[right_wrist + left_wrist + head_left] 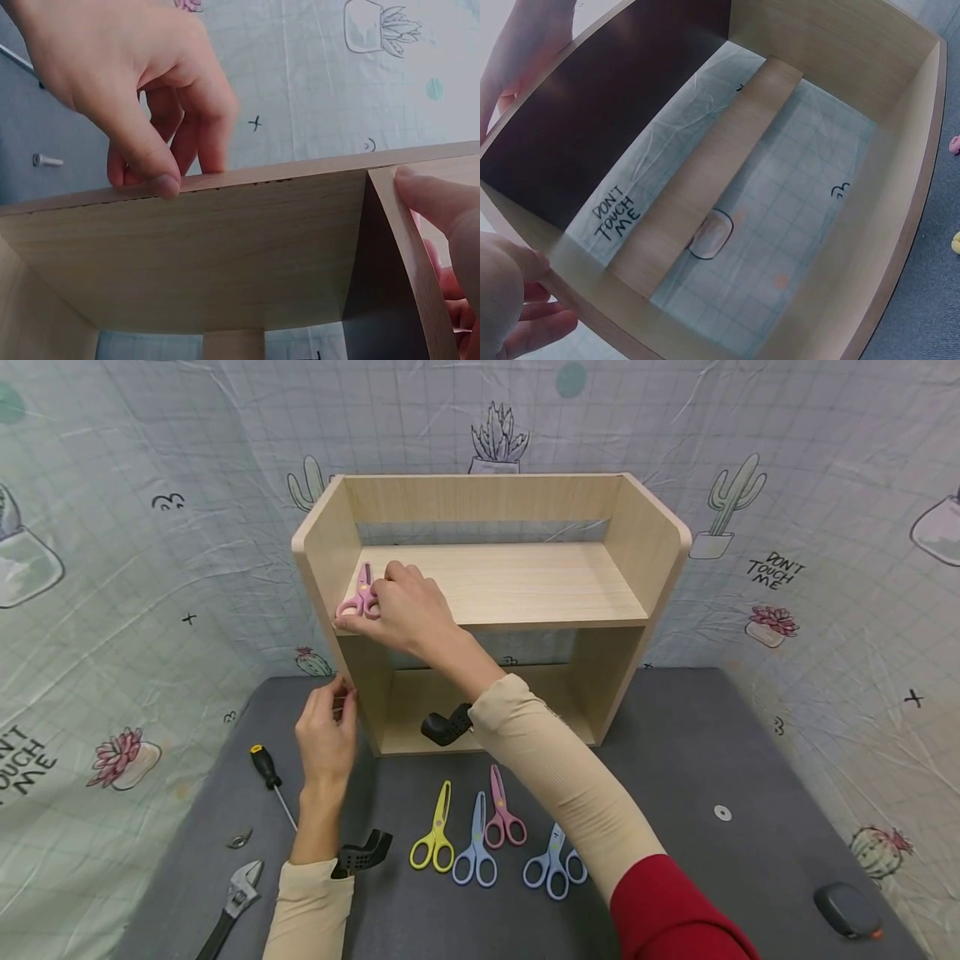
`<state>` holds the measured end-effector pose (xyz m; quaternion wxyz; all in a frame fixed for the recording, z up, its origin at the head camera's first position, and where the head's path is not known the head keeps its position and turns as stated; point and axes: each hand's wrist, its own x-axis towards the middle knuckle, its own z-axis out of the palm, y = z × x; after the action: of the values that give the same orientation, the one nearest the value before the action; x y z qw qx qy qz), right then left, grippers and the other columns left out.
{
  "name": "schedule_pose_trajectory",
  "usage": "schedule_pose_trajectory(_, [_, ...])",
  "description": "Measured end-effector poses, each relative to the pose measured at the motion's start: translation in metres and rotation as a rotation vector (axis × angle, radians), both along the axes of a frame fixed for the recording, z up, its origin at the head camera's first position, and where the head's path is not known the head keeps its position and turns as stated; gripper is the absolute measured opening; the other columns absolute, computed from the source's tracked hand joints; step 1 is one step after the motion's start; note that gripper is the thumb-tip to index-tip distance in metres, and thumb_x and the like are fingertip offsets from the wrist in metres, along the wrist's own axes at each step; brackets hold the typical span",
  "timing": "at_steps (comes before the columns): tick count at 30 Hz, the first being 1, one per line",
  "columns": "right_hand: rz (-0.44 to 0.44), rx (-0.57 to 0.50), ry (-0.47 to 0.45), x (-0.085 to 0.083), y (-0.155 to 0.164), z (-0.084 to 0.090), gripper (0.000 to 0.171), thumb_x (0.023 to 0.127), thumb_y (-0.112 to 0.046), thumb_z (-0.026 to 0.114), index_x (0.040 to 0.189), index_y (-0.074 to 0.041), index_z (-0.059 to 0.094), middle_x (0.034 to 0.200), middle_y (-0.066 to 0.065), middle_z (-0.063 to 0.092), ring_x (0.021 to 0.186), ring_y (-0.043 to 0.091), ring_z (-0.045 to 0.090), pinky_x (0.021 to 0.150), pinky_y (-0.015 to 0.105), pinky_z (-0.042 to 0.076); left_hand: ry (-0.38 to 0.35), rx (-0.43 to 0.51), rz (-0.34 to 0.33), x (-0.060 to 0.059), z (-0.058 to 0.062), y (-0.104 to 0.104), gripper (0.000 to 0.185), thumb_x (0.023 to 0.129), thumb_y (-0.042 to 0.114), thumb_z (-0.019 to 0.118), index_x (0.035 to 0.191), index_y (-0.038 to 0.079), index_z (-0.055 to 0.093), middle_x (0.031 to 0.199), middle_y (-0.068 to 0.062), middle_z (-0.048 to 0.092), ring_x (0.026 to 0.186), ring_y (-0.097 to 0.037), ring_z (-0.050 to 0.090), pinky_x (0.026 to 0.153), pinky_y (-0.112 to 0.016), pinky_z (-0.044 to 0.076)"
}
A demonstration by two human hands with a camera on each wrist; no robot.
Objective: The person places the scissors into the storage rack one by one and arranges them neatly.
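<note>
A pair of pink plastic-handled scissors (363, 594) is seen left of centre in the head view, lying flat at the left end of the upper board of a light wooden shelf unit (525, 581), blades pointed toward the back.

Right hand (408, 610) holds pink scissors (362, 597) on upper shelf of wooden shelf unit (495, 585), left end. Left hand (326, 739) touches unit's left side panel. Four more scissors (491, 839) lie on the tabletop (675, 793).

Cactus-printed cloth backdrop (135, 568) hangs behind a dark grey table (697, 752).
</note>
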<state>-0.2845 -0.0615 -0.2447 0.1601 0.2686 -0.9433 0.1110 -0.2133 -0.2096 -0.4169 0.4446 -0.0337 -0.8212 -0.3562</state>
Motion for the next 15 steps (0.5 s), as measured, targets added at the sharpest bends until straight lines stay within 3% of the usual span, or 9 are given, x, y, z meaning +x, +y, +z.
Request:
schedule_pose_trajectory(9, [0.005, -0.079, -0.029, 0.0009, 0.0010, -0.0019, 0.059, 0.083, -0.074, 0.062, 0.094, -0.017, 0.069, 0.108, 0.001, 0.061, 0.093, 0.017, 0.053, 0.077, 0.028, 0.048, -0.032, 0.008, 0.004, 0.0009, 0.0003, 0.0005, 0.025, 0.098, 0.010, 0.063, 0.117, -0.005, 0.067, 0.102, -0.022, 0.067, 0.086, -0.035, 0.071, 0.069, -0.049, 0.062])
schedule_pose_trajectory(15, [0.000, -0.102, -0.016, 0.0015, 0.0013, -0.0028, 0.064, 0.082, -0.074, 0.063, 0.104, -0.015, 0.070, 0.105, 0.000, 0.062, 0.094, 0.016, 0.055, 0.077, 0.028, 0.049, -0.035, 0.012, 0.000, 0.0006, 0.0006, 0.0004, 0.025, 0.098, 0.009, 0.063, 0.117, -0.006, 0.067, 0.102, -0.023, 0.067, 0.086, -0.036, 0.071, 0.070, -0.049, 0.062])
